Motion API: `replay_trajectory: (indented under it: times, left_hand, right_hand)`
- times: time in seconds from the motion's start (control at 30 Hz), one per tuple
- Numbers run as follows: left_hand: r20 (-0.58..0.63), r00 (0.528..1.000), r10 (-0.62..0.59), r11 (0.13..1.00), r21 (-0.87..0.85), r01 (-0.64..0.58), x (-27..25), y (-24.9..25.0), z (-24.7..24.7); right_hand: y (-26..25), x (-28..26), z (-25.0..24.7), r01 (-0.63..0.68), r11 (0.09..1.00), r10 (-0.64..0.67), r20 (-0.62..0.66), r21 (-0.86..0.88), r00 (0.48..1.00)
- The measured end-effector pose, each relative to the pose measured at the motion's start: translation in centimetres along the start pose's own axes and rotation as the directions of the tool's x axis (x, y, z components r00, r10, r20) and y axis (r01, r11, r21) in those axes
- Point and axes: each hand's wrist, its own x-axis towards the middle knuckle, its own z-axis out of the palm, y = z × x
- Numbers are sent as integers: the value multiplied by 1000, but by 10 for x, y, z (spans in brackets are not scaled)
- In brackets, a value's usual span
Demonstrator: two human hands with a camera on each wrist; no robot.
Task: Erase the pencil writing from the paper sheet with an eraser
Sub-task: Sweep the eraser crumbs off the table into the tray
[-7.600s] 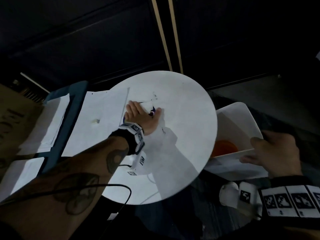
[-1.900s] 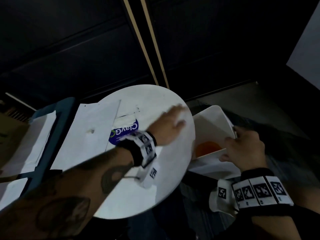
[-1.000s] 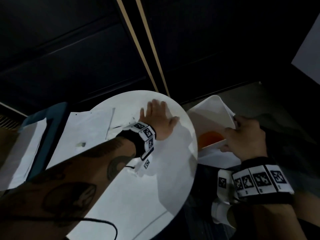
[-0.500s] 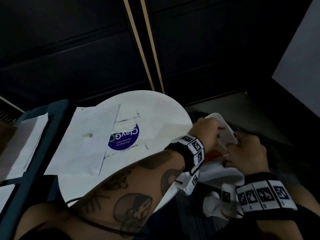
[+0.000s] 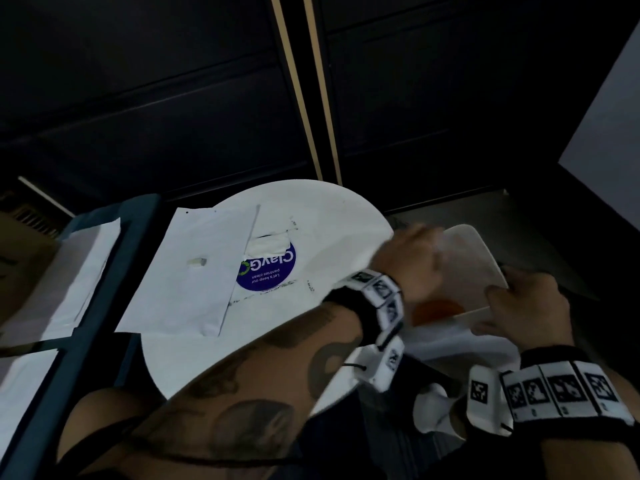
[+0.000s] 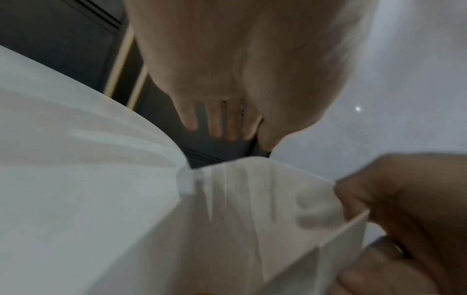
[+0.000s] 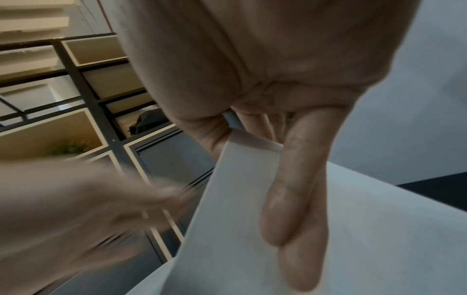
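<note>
The white paper sheet [image 5: 173, 282] lies on the left part of the round white table [image 5: 332, 220]. A small white eraser [image 5: 197, 262] rests on the sheet, with no hand near it. My left hand [image 5: 415, 254] is blurred, past the table's right edge and over a white tray [image 5: 485, 258]. In the left wrist view its fingers [image 6: 217, 123] are straight and hold nothing. My right hand [image 5: 516, 303] grips the tray's near rim, its thumb [image 7: 293, 191] pressed on the tray wall [image 7: 237, 183].
A round blue ClayGo sticker [image 5: 268, 271] shows on the table beside the sheet. An orange patch [image 5: 438, 309] lies in the tray. A blue-framed stand with more papers [image 5: 72, 271] sits to the left. Dark cabinet doors [image 5: 207, 98] stand behind the table.
My left hand swept from the middle of the table rightward, off the edge and over the tray. My right hand has kept hold of the tray at the table's edge.
</note>
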Motion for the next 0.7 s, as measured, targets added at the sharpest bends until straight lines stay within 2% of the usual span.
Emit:
replay_trajectory:
  times: [0.07, 0.13, 0.2, 0.27, 0.3, 0.4, 0.47, 0.5, 0.57, 0.63, 0.7]
  left_hand:
    - [38, 973, -227, 960, 178, 217, -17, -33, -7]
    - [126, 888, -442, 876, 275, 397, -38, -58, -5]
    - [155, 845, -512, 838, 305, 452, -50, -62, 12]
    - [186, 855, -484, 851, 329, 410, -51, -41, 27]
    - [229, 870, -437, 872, 346, 347, -48, -28, 35]
    - [419, 891, -173, 951, 308, 40, -37, 3, 44]
    - [513, 858, 23, 971, 194, -142, -29, 11, 39]
    - [509, 855, 94, 980, 102, -169, -27, 15, 36]
    - [400, 901, 170, 985, -81, -150, -28, 20, 27]
    - [225, 968, 112, 979, -192, -69, -33, 20, 18]
    - [52, 998, 34, 962, -274, -18, -40, 17, 11]
  right_hand:
    - [0, 5, 1, -24, 1000, 25, -10, 12, 1000]
    - [-1, 10, 6, -47, 999, 47, -27, 20, 999]
    - [-3, 12, 11, -42, 998, 43, -25, 39, 999]
    - [-2, 14, 13, -30, 999, 31, -9, 46, 999]
    - [-1, 15, 13, -25, 999, 25, -1, 43, 1000]
    - [0, 11, 9, 0, 1000, 0, -8, 26, 1000]
    - [3, 9, 7, 15, 1000, -15, -11, 17, 1000]
    - [4, 8, 6, 9, 1000, -9, -5, 26, 1000]
    - [8, 8, 6, -9, 999, 9, -1, 37, 1000]
    - [10, 10, 6, -17, 1000, 17, -14, 13, 1000]
    - [12, 10, 6, -21, 1000, 21, -9, 12, 1000]
